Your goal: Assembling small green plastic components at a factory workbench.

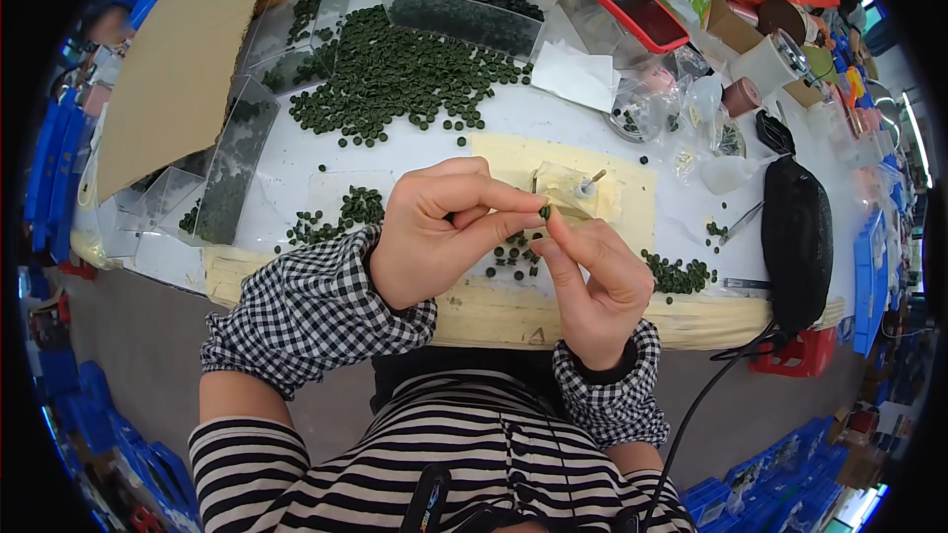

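Over the near part of the table, my left hand [427, 232] pinches a small dark green round part [544, 212] between thumb and index finger. My right hand [604, 281] meets it from the other side, its thumb and index fingertips closed at the same piece. Just behind the fingers sits a pale block with a short upright metal pin [592, 182], on a cream sheet [637, 197]. Loose green parts [513, 255] lie beneath my hands. Another small group [363, 205] is by my left wrist, and more [679, 274] lie right of my right hand.
A large heap of green parts [385, 74] spreads across the back left, before a clear plastic bin [464, 20]. Cardboard [188, 59] leans at the left. A red-cased phone [622, 0], white paper [576, 77], tweezers [741, 224] and a black pouch [796, 237] are rightward.
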Motion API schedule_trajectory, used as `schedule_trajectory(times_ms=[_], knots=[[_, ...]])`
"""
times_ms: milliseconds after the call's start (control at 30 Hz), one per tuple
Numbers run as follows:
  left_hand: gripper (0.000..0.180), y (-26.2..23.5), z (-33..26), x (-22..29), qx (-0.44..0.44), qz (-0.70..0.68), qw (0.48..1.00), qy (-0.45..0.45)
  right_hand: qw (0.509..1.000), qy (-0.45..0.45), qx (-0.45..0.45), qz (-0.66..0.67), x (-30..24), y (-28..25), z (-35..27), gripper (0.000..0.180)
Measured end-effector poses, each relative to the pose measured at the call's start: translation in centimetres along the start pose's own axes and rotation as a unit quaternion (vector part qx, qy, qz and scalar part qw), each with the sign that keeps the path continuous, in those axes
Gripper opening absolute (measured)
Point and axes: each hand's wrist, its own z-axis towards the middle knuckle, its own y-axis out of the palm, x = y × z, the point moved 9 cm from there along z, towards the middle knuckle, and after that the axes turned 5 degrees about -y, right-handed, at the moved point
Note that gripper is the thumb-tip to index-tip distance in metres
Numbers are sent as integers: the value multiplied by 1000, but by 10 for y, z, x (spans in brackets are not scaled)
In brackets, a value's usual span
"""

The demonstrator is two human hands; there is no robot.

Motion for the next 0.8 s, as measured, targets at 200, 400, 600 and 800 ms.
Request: schedule_trajectory(times_ms=[200,400,600,800], knots=[[19,1,0,-3,-9,-12,1000,-22,1000,-15,-9,-21,-3,0,1,32],[18,2,0,-4,-11,-19,999,-29,999,-24,-6,-29,-5,0,1,32],[18,1,0,-5,-13,-18,999,-33,999,-22,-2,-25,-3,0,1,32],[18,1,2,-6,-11,-33,997,-64,999,-31,16,-31,-5,-1,0,32]])
